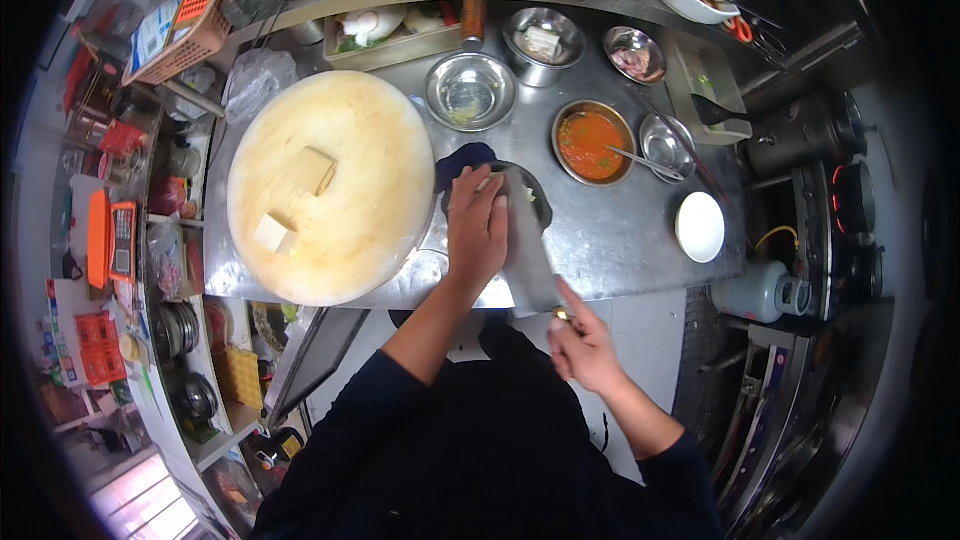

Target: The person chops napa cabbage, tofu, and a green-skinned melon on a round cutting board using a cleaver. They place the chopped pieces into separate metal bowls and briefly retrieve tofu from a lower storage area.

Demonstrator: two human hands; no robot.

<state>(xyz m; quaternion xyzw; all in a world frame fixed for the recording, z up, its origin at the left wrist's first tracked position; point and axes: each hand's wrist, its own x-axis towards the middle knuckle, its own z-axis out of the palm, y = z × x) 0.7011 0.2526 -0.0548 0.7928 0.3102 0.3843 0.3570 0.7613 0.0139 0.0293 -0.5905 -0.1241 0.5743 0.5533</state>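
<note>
My right hand (585, 349) is closed around the handle of a cleaver (529, 255), whose broad blade slants up and away from me past the counter's front edge. Flat along the blade's left side lies my left hand (480, 229), fingers extended and thumb against or very near the steel. Beneath both sits a dark bowl (541, 202), partly hidden, with some pale pieces inside. A navy cloth (465, 159) lies at its left. On the round chopping board (375, 127) rest a white tofu block (274, 233) and some tan, layered bean-curd-like slices (311, 171).
A steel bowl of orange-red sauce (589, 139) with a spoon stands right of my hands. Behind are a wide steel bowl (471, 90), a bowl of raw meat (636, 60) and a plastic bin (397, 41). A white bowl (700, 227) sits near the right edge.
</note>
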